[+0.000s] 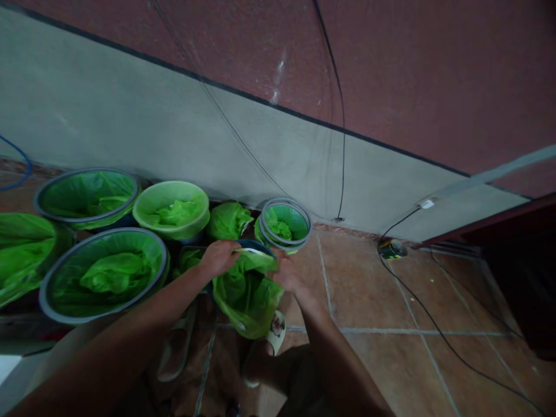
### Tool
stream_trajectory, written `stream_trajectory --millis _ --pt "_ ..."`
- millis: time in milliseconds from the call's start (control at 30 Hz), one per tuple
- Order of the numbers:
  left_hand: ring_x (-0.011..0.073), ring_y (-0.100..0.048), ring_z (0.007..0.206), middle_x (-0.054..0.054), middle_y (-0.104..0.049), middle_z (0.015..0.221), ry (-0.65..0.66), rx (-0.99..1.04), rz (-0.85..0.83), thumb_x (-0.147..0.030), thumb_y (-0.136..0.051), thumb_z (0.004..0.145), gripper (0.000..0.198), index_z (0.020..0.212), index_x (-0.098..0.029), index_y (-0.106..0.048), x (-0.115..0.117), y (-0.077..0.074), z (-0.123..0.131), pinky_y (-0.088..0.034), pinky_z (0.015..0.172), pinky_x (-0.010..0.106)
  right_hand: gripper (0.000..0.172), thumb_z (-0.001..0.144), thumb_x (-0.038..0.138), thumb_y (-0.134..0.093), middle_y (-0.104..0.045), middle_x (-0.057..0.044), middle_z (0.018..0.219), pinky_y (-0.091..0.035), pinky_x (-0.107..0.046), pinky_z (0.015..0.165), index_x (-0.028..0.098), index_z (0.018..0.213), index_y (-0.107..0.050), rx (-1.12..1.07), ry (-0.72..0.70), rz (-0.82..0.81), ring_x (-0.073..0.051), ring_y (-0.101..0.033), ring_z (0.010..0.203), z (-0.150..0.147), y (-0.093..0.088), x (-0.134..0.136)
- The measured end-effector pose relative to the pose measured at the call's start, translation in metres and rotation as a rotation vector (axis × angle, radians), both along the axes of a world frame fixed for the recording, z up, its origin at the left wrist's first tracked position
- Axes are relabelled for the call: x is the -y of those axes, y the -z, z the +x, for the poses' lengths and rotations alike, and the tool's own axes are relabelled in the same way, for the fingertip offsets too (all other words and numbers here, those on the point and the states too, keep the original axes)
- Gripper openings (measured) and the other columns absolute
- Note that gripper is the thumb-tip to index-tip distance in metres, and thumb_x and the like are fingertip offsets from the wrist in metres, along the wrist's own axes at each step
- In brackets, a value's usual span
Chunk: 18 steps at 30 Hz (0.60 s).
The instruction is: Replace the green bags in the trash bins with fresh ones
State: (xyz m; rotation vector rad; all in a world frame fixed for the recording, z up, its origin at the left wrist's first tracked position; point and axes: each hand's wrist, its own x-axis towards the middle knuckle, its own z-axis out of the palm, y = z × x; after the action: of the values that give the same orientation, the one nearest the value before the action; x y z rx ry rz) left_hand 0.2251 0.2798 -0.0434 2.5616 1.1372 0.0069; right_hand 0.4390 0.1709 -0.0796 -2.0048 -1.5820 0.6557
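Observation:
A small dark bin point(256, 248) stands on the tiled floor in front of me, with a green plastic bag point(245, 292) draped over its rim and hanging down its front. My left hand point(219, 258) grips the bag at the bin's left rim, fingers closed. On the right side of the rim, my right hand point(286, 275) pinches the bag. Both forearms reach in from the bottom of the view.
Several round bins lined with green bags stand along the wall: a large one point(102, 272), another point(87, 197), a light green one point(171, 208) and a small one point(285, 223). Cables point(434, 324) run across the floor to a socket point(426, 203). My sandalled feet point(273, 336) are below.

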Motion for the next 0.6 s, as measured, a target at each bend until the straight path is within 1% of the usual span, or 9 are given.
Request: stream_trajectory --millis 33,67,133,167,233,333,400,500,600 --pt "0.0206 -0.067 0.1 0.005 -0.075 0.106 0.02 0.027 0.005 -0.029 -0.042 0.093 0.034 0.106 -0.024 -0.073 0.002 -0.001 0.001 -0.047 0.09 0.028 0.056 0.066 0.02 -0.075 -0.068 -0.009 0.121 -0.047 -0.035 0.096 0.022 0.121 -0.065 -0.01 -0.03 0.015 -0.024 -0.062 0.111 -0.005 -0.003 -0.002" --pt "0.0203 -0.067 0.101 0.005 -0.075 0.107 0.034 0.049 0.009 -0.028 -0.042 0.093 0.034 0.107 -0.024 -0.073 0.003 -0.001 0.002 -0.046 0.092 0.028 0.048 0.07 0.022 -0.073 -0.069 -0.008 0.117 -0.047 -0.034 0.096 0.022 0.118 -0.067 -0.015 -0.044 0.009 -0.024 -0.063 0.107 -0.01 -0.006 -0.003" --pt "0.0203 -0.066 0.103 0.004 -0.075 0.106 0.054 0.068 0.02 -0.027 -0.042 0.093 0.034 0.106 -0.025 -0.073 0.005 -0.001 0.003 -0.046 0.093 0.028 0.023 0.078 0.025 -0.066 -0.072 -0.005 0.096 -0.049 -0.032 0.087 0.022 0.101 -0.072 -0.036 -0.03 -0.025 -0.021 -0.066 0.09 -0.014 -0.01 -0.008" --pt "0.0207 -0.066 0.103 0.005 -0.074 0.104 0.057 0.058 0.026 -0.028 -0.042 0.093 0.033 0.104 -0.024 -0.073 0.004 0.0 0.002 -0.046 0.093 0.028 0.015 0.081 0.026 -0.063 -0.072 -0.003 0.086 -0.049 -0.031 0.082 0.022 0.092 -0.072 -0.06 -0.004 -0.034 -0.02 -0.066 0.082 -0.013 -0.011 -0.009" --pt "0.0216 -0.066 0.101 0.007 -0.074 0.101 0.042 0.001 0.033 -0.025 -0.042 0.092 0.032 0.098 -0.022 -0.074 0.002 0.001 -0.002 -0.047 0.09 0.029 0.015 0.083 0.03 -0.06 -0.07 -0.001 0.076 -0.048 -0.028 0.075 0.021 0.083 -0.072 -0.115 0.057 -0.013 -0.018 -0.064 0.073 -0.007 -0.012 -0.012" --pt "0.0215 -0.067 0.096 0.008 -0.073 0.1 -0.034 -0.078 0.024 -0.018 -0.046 0.085 0.03 0.094 -0.021 -0.075 -0.005 0.006 -0.01 -0.048 0.086 0.028 0.017 0.082 0.033 -0.06 -0.071 -0.001 0.077 -0.046 -0.026 0.07 0.02 0.08 -0.072 -0.162 0.146 0.033 -0.017 -0.063 0.071 0.003 -0.008 -0.012" --pt "0.0205 -0.067 0.096 0.006 -0.074 0.103 -0.083 -0.044 -0.021 -0.017 -0.05 0.082 0.031 0.098 -0.023 -0.075 -0.011 0.012 -0.015 -0.047 0.086 0.026 0.018 0.082 0.033 -0.059 -0.071 -0.002 0.076 -0.046 -0.025 0.068 0.02 0.079 -0.072 -0.163 0.204 0.025 -0.016 -0.062 0.07 0.006 -0.002 -0.01" --pt "0.0184 -0.067 0.092 0.002 -0.076 0.098 -0.136 0.105 -0.241 -0.022 -0.056 0.078 0.03 0.101 -0.022 -0.076 -0.02 0.022 -0.02 -0.047 0.083 0.024 0.022 0.084 0.032 -0.056 -0.07 -0.001 0.071 -0.044 -0.024 0.063 0.018 0.077 -0.073 -0.185 0.244 -0.017 -0.015 -0.061 0.065 0.005 0.01 -0.01" --pt "0.017 -0.064 0.073 -0.001 -0.072 0.073 -0.256 0.264 -0.537 -0.031 -0.06 0.076 0.027 0.091 -0.016 -0.076 -0.027 0.035 -0.02 -0.046 0.069 0.024 0.024 0.086 0.028 -0.054 -0.07 -0.001 0.07 -0.043 -0.022 0.061 0.018 0.076 -0.074 -0.143 0.262 -0.077 -0.014 -0.061 0.064 0.002 0.022 -0.017"
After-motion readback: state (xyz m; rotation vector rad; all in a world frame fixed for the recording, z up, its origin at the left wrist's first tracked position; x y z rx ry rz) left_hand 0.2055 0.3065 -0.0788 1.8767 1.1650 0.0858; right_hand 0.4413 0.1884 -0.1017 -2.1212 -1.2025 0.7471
